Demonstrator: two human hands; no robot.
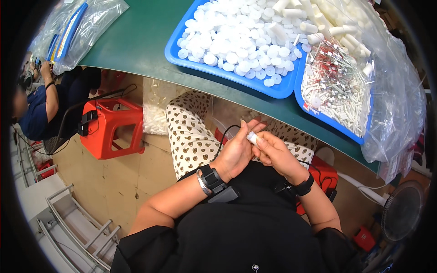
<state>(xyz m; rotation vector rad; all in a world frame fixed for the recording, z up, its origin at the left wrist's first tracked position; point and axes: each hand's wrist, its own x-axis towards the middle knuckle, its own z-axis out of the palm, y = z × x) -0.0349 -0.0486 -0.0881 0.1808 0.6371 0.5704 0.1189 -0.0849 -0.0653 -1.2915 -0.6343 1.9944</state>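
Note:
Over my lap, below the table edge, my left hand [237, 150] and my right hand [274, 152] meet on a small white plastic tube piece [251, 137]. Both hands' fingers close around it, the right fingertips pinching its end. A black wristband sits on each wrist, with a thin black cable running up past the left hand. My patterned trousers [189, 136] lie beneath the hands.
A green table [141, 41] carries a blue tray [175, 57] heaped with white round caps and a second blue tray [327, 119] of white tubes and thin red-tipped parts in clear bags. A red stool [111, 129] stands at left. Another person sits at far left. A fan [403, 211] stands at lower right.

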